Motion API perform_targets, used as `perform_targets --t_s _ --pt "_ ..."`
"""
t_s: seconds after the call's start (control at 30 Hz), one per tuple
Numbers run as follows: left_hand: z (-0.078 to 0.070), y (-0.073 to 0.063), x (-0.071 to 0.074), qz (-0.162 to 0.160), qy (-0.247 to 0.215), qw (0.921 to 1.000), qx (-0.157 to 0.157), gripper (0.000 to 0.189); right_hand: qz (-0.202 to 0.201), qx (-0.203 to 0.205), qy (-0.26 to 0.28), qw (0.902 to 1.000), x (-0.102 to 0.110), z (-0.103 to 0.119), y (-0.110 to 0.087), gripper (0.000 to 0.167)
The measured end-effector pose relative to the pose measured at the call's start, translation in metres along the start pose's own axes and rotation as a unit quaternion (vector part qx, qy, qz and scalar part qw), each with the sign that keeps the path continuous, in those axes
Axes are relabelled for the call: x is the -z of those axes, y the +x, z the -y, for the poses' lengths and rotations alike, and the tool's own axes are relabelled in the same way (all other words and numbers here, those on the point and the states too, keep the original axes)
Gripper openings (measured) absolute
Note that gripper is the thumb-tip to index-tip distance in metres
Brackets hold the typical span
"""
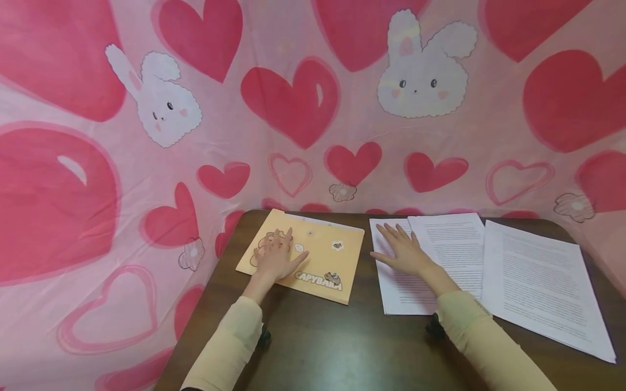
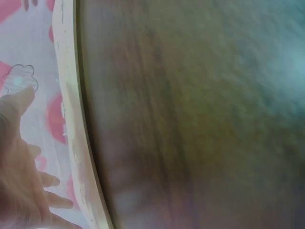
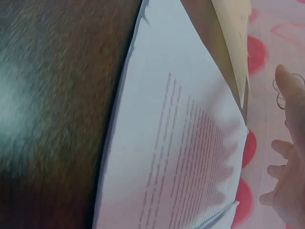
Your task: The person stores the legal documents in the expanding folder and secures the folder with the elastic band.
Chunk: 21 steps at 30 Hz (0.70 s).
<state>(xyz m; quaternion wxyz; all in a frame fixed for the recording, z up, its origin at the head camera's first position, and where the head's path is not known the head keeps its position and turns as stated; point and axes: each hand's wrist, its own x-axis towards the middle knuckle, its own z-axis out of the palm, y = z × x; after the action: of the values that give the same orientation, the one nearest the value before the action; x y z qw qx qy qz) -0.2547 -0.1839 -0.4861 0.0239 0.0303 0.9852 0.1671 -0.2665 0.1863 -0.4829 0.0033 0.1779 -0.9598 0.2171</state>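
Note:
A yellow paper folder (image 1: pixel 323 239) with capybara drawings lies on the left part of the table, and white sheets show at its far edge. Over its left half my left hand (image 1: pixel 276 260) is spread, fingers straight; whether it touches the folder I cannot tell. My right hand (image 1: pixel 403 252), fingers also spread, is over the leftmost stack of printed paper (image 1: pixel 406 298); the right wrist view shows a gap between that hand and the paper (image 3: pixel 157 119). Neither hand holds anything. The left wrist view has the left hand (image 2: pixel 21 167) beside the folder's edge (image 2: pixel 71 95).
Two more printed stacks lie to the right: a middle one (image 1: pixel 452 239) overlapping the leftmost, and a right one (image 1: pixel 538 288) set at a slant. Dark wooden table (image 1: pixel 332 347) runs toward me. Behind it hangs a pink cloth (image 1: pixel 352 130) with hearts and rabbits.

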Motion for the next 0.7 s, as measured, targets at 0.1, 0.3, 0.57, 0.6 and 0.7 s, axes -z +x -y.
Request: perform_targets --t_s 0.1,0.3,0.57,0.6,0.7 --pt "0.008 0.001 -0.004 -0.007 -0.017 0.9998 0.001 0.098 0.003 -0.002 -0.008 1.0 -0.004 0.002 0.002 0.089" --pt "0.023 0.004 -0.015 -0.022 -0.03 0.9993 0.002 0.098 0.028 -0.003 -0.009 0.9996 -0.013 0.002 0.004 0.089" --pt "0.041 0.011 -0.027 0.017 -0.018 0.9995 0.019 0.099 0.05 0.003 0.005 0.9987 -0.022 0.014 0.013 0.095" --pt "0.041 0.011 -0.027 0.017 -0.017 0.9995 0.018 0.1 0.052 0.005 0.007 0.9986 -0.022 0.015 0.014 0.096" --pt "0.04 0.009 -0.026 0.024 -0.014 0.9995 0.018 0.1 0.059 0.006 0.013 0.9981 -0.025 0.019 0.018 0.097"
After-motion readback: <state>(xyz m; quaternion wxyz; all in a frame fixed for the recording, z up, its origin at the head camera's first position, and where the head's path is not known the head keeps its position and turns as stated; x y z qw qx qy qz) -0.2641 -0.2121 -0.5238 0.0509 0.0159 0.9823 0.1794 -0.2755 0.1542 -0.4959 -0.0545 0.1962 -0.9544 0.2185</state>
